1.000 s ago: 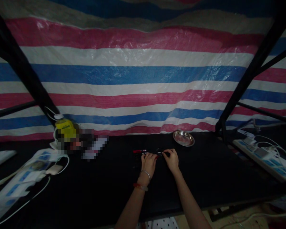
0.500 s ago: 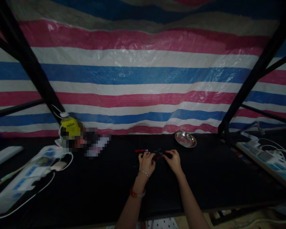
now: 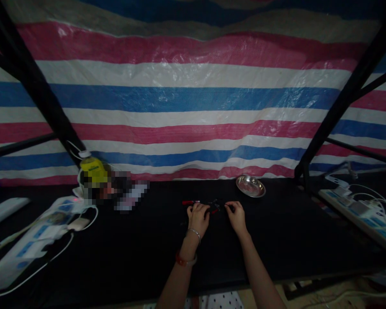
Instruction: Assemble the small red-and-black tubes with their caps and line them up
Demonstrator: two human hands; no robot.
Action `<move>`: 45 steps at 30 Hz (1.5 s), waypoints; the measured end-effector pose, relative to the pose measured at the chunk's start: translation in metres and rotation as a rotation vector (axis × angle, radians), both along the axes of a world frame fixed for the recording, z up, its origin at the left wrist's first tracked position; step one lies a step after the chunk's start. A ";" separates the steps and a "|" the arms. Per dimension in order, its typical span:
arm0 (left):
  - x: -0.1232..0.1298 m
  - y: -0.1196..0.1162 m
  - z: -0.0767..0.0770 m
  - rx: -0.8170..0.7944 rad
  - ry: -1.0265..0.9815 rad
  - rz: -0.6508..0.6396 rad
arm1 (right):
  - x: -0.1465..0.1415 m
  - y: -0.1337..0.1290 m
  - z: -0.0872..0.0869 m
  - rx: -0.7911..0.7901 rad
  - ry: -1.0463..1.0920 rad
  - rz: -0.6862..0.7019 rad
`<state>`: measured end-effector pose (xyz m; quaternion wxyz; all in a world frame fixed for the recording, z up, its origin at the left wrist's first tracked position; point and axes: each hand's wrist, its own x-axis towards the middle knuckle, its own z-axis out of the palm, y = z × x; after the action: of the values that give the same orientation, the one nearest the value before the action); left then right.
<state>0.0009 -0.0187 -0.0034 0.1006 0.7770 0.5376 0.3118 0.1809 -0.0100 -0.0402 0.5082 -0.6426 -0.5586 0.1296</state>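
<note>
Left hand point(image 3: 198, 219) is at some red-and-black items point(image 3: 188, 202) on the black tabletop point(image 3: 131, 249), right hand point(image 3: 237, 218) just beside them; can't tell whether either grip is spread or pinching something. The yellow bottle point(image 3: 90, 165) has print on it, way too blurry to read.

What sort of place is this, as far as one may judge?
Probably an improvised work area: a black tabletop between dark frame posts, a striped plastic sheet hung behind it, and power strips on both sides.
</note>
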 end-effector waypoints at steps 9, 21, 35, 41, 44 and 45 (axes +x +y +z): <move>0.002 -0.003 0.002 0.011 0.038 0.037 | -0.011 -0.004 0.006 0.075 0.122 0.085; 0.021 -0.016 0.002 0.019 0.142 -0.230 | -0.020 -0.006 0.008 0.040 0.179 0.227; 0.030 -0.019 0.003 0.015 0.210 -0.313 | -0.017 -0.006 0.006 0.024 0.205 0.127; 0.033 -0.021 -0.001 0.037 0.243 -0.365 | -0.015 -0.008 0.007 0.072 0.261 0.038; 0.034 -0.020 -0.006 0.015 0.236 -0.345 | -0.015 -0.008 0.008 0.066 0.269 0.030; 0.034 -0.020 -0.007 0.007 0.228 -0.340 | -0.015 -0.008 0.008 0.068 0.271 0.022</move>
<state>0.0348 -0.0384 -0.0107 0.0876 0.8872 0.4053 0.2024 0.1656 -0.0182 -0.0322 0.5991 -0.5954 -0.4959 0.2016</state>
